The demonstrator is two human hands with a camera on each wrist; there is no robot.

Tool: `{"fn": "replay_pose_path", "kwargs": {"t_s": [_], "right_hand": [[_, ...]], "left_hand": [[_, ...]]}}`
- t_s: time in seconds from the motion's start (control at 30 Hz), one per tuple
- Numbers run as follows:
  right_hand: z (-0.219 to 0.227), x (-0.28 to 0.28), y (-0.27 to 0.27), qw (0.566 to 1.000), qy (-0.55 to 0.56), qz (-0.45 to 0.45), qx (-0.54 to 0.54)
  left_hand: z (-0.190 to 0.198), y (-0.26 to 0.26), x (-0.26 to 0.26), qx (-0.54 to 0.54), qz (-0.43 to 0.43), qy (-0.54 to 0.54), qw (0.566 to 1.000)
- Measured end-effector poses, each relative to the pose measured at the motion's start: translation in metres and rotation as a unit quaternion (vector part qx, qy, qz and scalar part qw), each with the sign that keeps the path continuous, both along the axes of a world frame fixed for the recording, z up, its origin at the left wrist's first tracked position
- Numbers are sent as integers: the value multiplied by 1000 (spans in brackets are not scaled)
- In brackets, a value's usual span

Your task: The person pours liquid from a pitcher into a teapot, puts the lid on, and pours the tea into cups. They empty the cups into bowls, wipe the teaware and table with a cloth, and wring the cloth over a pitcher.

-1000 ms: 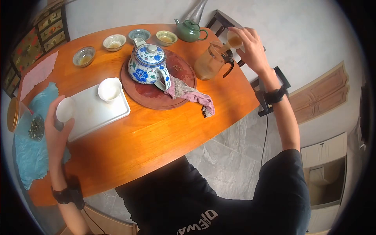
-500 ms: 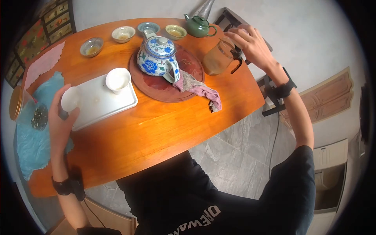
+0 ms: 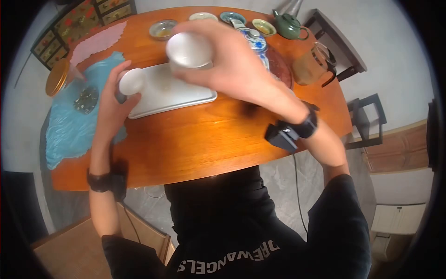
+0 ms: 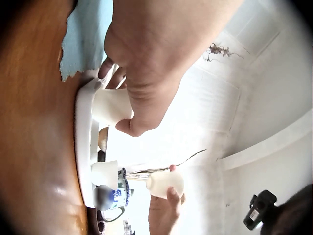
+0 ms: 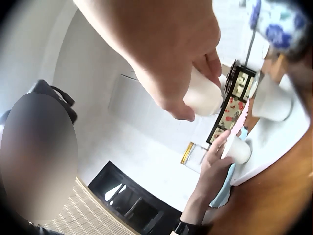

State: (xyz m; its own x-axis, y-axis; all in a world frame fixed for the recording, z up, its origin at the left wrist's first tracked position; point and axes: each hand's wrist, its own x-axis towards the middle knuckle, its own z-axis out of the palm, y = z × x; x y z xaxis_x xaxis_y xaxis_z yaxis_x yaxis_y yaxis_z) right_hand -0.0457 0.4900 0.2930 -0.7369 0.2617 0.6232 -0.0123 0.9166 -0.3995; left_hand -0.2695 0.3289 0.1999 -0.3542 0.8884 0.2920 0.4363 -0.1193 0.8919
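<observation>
My left hand (image 3: 109, 111) grips a small white cup (image 3: 131, 83) at the left end of the white tray (image 3: 160, 103), thumb and fingers around its sides. My right hand (image 3: 239, 65) holds a second white cup (image 3: 189, 49) in the air above the tray, its mouth facing up toward the head camera. A third white cup (image 5: 273, 100) stands upright on the tray in the right wrist view; in the head view my right hand mostly covers it. The blue-and-white teapot (image 3: 256, 42) is partly hidden behind my right hand.
A glass jug of brown liquid (image 3: 307, 69) stands at the right, near a green teapot (image 3: 289, 25). Several small bowls (image 3: 265, 27) line the far edge. A blue cloth (image 3: 69, 135), a pink cloth (image 3: 100, 42) and a gold-lidded jar (image 3: 57, 76) lie at the left.
My right hand has swung left from above the jug, where it was pouring brown liquid, to above the tray with its cup. My left hand stays on its cup; the head view has shifted.
</observation>
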Motion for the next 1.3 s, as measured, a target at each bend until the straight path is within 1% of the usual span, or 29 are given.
{"fn": "replay_pose_path", "kwargs": {"t_s": [0.03,0.1,0.17,0.2,0.23,0.3,0.43,0.53,0.6,0.63,0.7,0.73,0.77,0.83,0.87,0.9,0.93,0.97,1.0,1.03,1.07,1.1,1.13,1.17,1.2,1.23,1.3], "right_hand": [[-11,-16,-1,1000,-10,15,13],[-25,-33,-8,1000,-14,18,3],[-29,-41,-9,992,-122,-13,-11],[-31,-44,-9,991,-133,-18,17],[-34,-47,-8,991,-133,-14,18],[-40,-51,-6,983,-173,-26,58],[-48,-56,-6,976,-204,-35,72],[-51,-53,-7,970,-229,-47,70],[-46,-47,-8,976,-170,-46,130],[-37,-43,-4,976,-166,-50,134],[-4,-27,13,988,-42,-77,124],[18,-16,30,992,-10,-93,84],[38,-4,55,993,24,-111,45],[56,17,132,982,47,-180,33],[54,29,175,980,1,-195,23],[46,37,212,977,-43,-208,13],[39,39,233,962,-154,-225,-6],[32,41,245,935,-261,-240,-26],[24,40,249,936,-255,-241,-26],[17,36,250,897,-353,-265,-22],[11,34,253,847,-448,-284,-18],[6,33,258,849,-445,-283,-17],[2,32,263,831,-472,-289,-51],[-4,32,267,811,-499,-294,-86],[-8,36,269,808,-489,-302,-133],[-12,38,272,809,-486,-302,-132],[-22,39,279,813,-463,-309,-169]], "left_hand": [[1,0,0,-3,-8,-21,1000],[1,-2,-2,-5,-5,-17,1000],[5,-3,0,-17,-8,-11,1000],[5,-3,-1,-17,-13,-8,1000],[6,-4,-1,-16,-8,-9,1000],[7,-4,-1,-37,-5,5,999],[7,-5,0,-31,-7,10,999],[7,-4,0,-21,-9,37,999],[5,-4,-3,20,24,105,994],[7,-5,-5,24,22,109,994],[16,-8,-9,117,81,67,988],[25,-11,-8,163,71,26,984],[41,-10,-3,170,64,31,983],[79,-7,15,127,56,42,989],[99,3,20,104,33,34,993],[107,21,20,108,32,37,993],[114,42,18,71,8,94,993],[120,64,13,34,-16,152,988],[119,88,2,-1,-20,230,973],[111,114,-13,-36,-24,306,951],[100,140,-28,-94,-35,340,935],[88,161,-42,-151,-44,371,915],[78,179,-51,-151,-41,374,914],[69,194,-57,-217,-28,400,890],[66,202,-57,-281,-15,425,860],[64,208,-57,-280,-13,427,859],[58,219,-58,-333,-21,386,860]]}}
